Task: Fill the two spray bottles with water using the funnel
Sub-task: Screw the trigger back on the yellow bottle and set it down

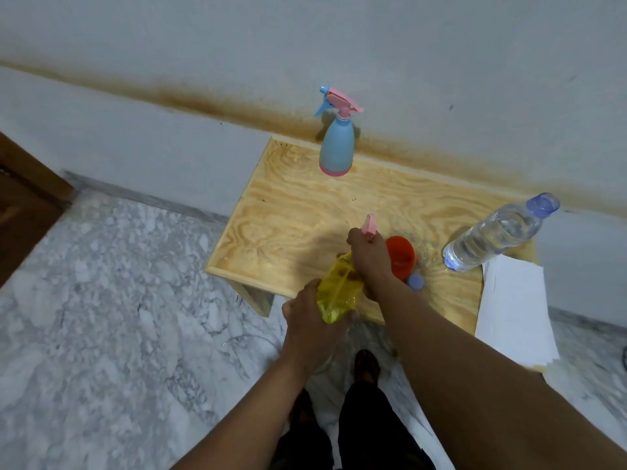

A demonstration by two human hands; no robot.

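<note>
Yellow spray bottle (336,291) tilts, its base gripped by left hand (305,320), right hand (368,254) clasping its pink sprayer head (368,225).

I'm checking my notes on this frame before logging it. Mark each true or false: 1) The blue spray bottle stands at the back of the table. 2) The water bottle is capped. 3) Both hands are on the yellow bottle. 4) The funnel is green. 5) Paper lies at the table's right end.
1) True: the blue spray bottle stands upright near the wall on the wooden table.
2) False: the water bottle is open; a blue cap lies beside the funnel.
3) True: the left hand holds the yellow bottle, the right hand grips its pink sprayer top.
4) False: the funnel is orange-red.
5) True: white paper.
</note>
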